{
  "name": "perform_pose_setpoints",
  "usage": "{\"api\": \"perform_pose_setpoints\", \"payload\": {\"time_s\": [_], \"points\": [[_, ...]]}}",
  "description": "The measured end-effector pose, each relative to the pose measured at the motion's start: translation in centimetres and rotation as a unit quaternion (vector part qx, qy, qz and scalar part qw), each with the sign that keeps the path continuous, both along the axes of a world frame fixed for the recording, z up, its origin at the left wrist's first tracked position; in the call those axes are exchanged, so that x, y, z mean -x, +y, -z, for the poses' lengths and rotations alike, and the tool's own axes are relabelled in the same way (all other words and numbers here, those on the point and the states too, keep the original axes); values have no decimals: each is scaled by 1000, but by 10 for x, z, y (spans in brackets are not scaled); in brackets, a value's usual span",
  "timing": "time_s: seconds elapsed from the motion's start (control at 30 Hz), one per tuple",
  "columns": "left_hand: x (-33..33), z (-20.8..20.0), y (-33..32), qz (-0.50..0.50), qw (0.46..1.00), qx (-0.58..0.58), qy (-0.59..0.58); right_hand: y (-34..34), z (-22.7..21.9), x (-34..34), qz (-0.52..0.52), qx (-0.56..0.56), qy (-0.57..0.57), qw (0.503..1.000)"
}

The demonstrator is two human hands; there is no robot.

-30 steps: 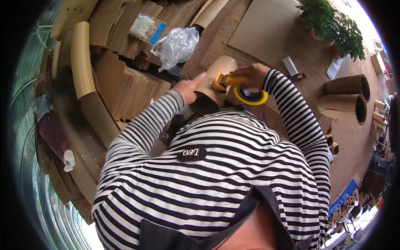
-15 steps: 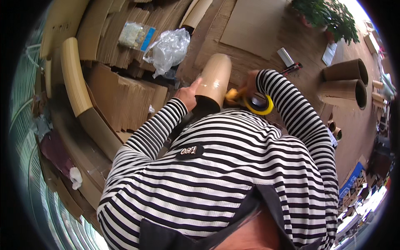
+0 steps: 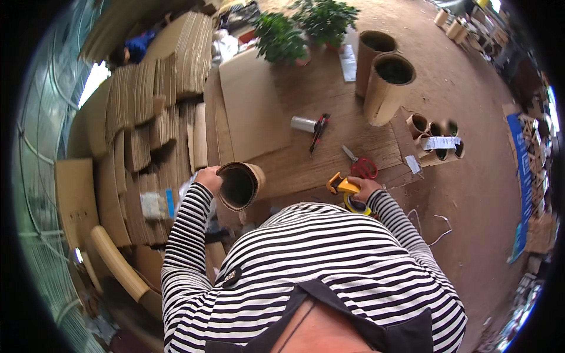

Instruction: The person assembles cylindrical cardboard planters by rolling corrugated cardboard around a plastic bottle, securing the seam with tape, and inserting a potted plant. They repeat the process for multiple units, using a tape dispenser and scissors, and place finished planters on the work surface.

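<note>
My left hand (image 3: 209, 178) is closed on the rim of a brown cardboard tube (image 3: 258, 181), fingers wrapped over its left edge. The tube's open end faces up toward me, and its inside looks dark. To the right, my right hand (image 3: 367, 189) grips a yellow tape dispenser (image 3: 340, 183). Its tape roll (image 3: 356, 205) hangs below the fingers, partly hidden by my striped shirt. The dispenser is apart from the tube. Red-handled scissors (image 3: 365, 168) lie on the wooden table (image 3: 338, 147) just beyond my right hand.
A red and black utility knife (image 3: 319, 133) lies beside a clear roll (image 3: 302, 123). Behind are a flat cardboard sheet (image 3: 250, 109), potted plants (image 3: 279, 38) and two upright tubes (image 3: 384, 100). Smaller tubes (image 3: 419, 123) sit at right. Cardboard stacks (image 3: 132, 97) fill the left; a person (image 3: 139, 47) is beyond.
The view has swung toward the table's far right. The tube has tipped so its open end shows, and my left hand has gone from its side to its rim. The dispenser has moved away from it.
</note>
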State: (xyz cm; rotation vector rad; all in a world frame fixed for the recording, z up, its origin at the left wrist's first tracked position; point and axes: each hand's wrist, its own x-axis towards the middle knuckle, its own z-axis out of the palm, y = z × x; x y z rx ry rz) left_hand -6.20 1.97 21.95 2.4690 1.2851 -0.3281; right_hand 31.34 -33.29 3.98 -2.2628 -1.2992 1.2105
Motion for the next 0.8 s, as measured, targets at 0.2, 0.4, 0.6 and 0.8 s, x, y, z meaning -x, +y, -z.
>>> {"api": "perform_pose_setpoints", "payload": {"time_s": [0.2,0.4,0.6,0.8], "points": [[-98,-19,62,102,975,135,-147,-55,17,-22,145,-119,22,982],[-312,-43,43,243,970,9,-29,-79,-2,-54,173,-99,-30,979],[-457,10,111,373,911,-79,155,-73,-5,-52,141,-144,-39,979],[-553,-9,50,349,917,-117,152,-80,-32,-65,137,-67,-19,988]]}}
